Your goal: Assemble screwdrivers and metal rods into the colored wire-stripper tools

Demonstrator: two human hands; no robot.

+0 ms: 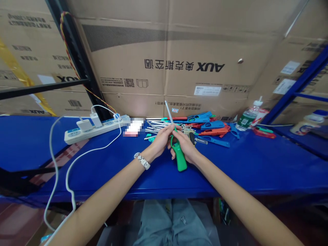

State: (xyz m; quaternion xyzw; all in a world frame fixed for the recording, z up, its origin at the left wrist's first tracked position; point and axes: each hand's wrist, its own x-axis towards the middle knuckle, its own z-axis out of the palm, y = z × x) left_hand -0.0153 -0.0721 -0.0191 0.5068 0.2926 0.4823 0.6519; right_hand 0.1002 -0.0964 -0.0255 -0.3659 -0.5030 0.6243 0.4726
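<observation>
Both my hands grip a green long-neck lighter (180, 158) above the front part of the blue table. Its metal tube points up and away from me, and the green handle hangs toward me. My left hand (163, 139) closes around the upper end of the body, near the base of the tube. My right hand (185, 145) wraps the body from the right side. Some fingertips are hidden behind the lighter. Just beyond my hands lies a pile of metal tubes (153, 125), with blue casing parts (212, 125) and red casing parts (217, 132) at its right.
A white power strip (105, 127) with plugged chargers and loose white cables lies at the left. At the right stand a water bottle (248, 117) and a blue-capped bottle (309, 123). Large cardboard boxes (179, 41) wall off the back of the blue table (153, 181).
</observation>
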